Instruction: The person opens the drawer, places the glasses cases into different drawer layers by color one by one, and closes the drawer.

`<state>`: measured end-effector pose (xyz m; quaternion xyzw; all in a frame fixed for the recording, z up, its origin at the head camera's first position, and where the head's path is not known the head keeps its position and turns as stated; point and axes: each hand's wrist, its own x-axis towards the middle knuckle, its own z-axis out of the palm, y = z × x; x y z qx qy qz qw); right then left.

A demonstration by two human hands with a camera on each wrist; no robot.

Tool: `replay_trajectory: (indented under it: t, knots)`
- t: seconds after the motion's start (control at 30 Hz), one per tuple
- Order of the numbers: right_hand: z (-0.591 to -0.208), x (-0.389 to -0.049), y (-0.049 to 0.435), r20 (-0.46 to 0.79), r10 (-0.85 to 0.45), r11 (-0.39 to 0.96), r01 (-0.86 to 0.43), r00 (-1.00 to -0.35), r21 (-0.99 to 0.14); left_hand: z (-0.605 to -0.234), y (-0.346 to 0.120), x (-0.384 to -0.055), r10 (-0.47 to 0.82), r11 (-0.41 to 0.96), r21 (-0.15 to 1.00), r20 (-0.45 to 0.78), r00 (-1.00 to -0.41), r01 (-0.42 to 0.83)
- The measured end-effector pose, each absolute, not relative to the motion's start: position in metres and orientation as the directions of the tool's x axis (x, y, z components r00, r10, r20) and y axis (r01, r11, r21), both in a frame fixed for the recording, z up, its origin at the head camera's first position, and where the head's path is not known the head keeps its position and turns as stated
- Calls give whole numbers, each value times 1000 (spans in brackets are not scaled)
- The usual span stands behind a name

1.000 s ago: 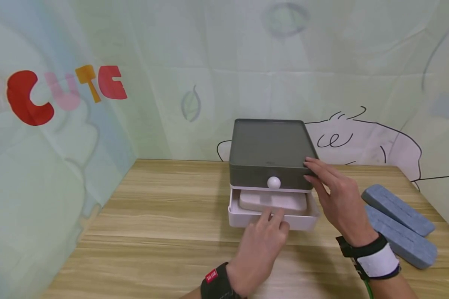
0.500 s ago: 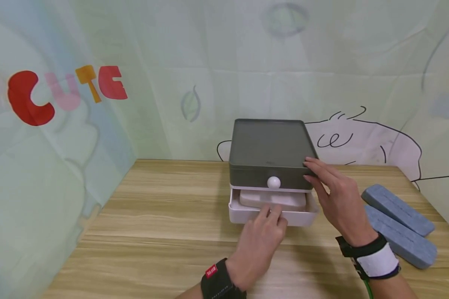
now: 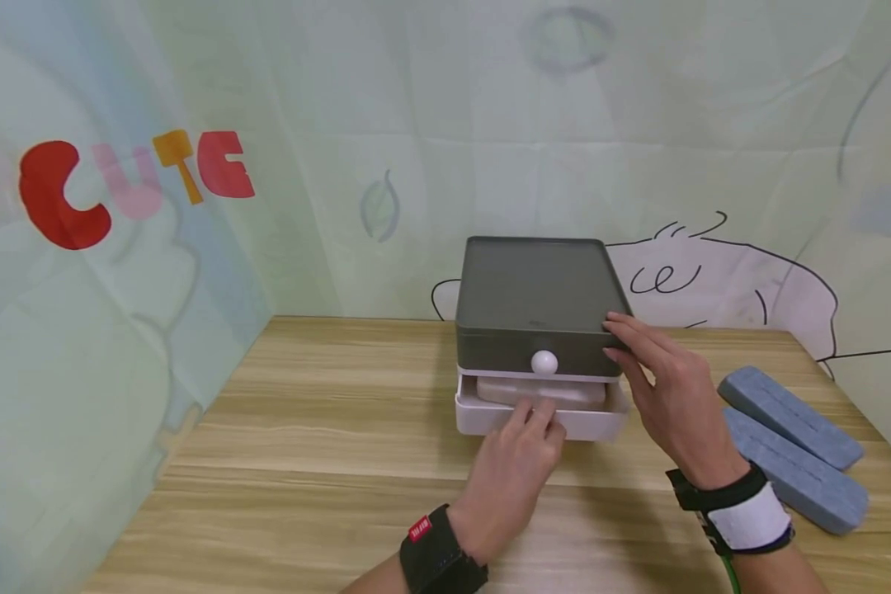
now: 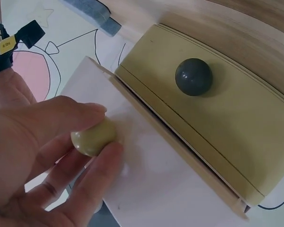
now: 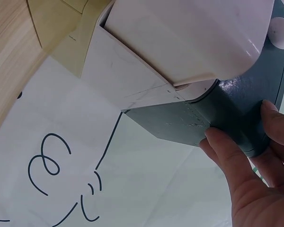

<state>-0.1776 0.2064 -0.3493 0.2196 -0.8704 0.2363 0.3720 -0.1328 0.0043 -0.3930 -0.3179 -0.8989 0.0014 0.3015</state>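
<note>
A tiered drawer box point(image 3: 542, 280) stands against the back cloth. Its top tier is dark grey with a white knob point(image 3: 544, 362). Below that, the white drawer point(image 3: 594, 425) is partly pulled out, and a pale flat slab point(image 3: 586, 393) lies in it. My left hand point(image 3: 508, 470) pinches this drawer's khaki knob point(image 4: 92, 137) between thumb and fingers. In the left wrist view a khaki tier point(image 4: 217, 123) with a dark knob point(image 4: 194, 76) shows beneath the white drawer. My right hand point(image 3: 671, 404) holds the grey tier's front right corner, thumb and fingers around it.
Two blue-grey blocks point(image 3: 790, 417) lie side by side on the wooden table point(image 3: 304, 429), right of my right hand. A printed cloth point(image 3: 341, 148) hangs behind the table and along its left side.
The white drawer has slid back into the box, my left hand moving forward with it. Less of the pale slab shows. My right hand has stayed on the corner.
</note>
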Motion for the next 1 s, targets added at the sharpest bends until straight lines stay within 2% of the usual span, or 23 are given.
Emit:
replay_trajectory:
  t: [0.43, 1.0]
  knots:
    - [-350, -178, 206, 754, -204, 796, -554, -625, -243, -398, 3, -141, 562, 792, -169, 578, -592, 586]
    - [-349, -178, 206, 748, -204, 802, -546, -631, -243, -400, 3, -150, 560, 788, -154, 581, -591, 596]
